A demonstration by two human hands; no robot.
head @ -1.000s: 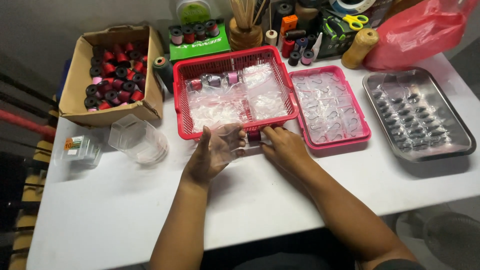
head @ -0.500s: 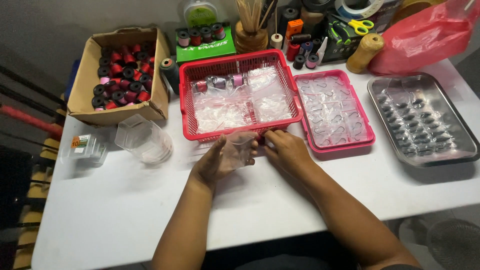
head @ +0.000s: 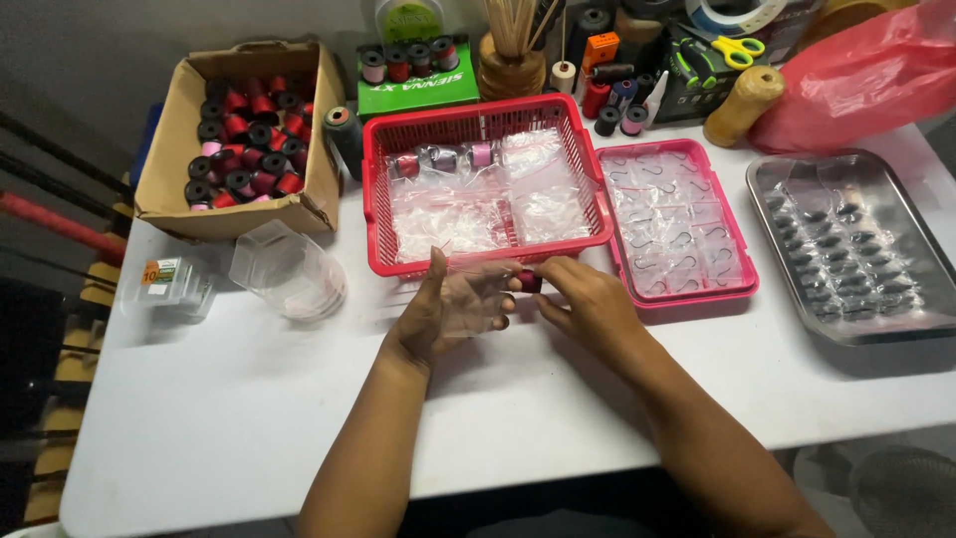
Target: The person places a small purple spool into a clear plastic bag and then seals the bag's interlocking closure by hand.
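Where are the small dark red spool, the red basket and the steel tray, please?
small dark red spool (head: 529,281), head view, its side.
red basket (head: 468,112), head view, far rim.
steel tray (head: 931,331), head view, near rim.

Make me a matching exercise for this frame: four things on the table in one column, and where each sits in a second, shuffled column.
Things:
1. cardboard box
2. steel tray
3. red basket
4. scissors

Places:
A. far right of the table
B. just beyond the left hand and right hand
C. far left, full of spools
D. back edge, among the clutter

Pairs: 1-C, 2-A, 3-B, 4-D
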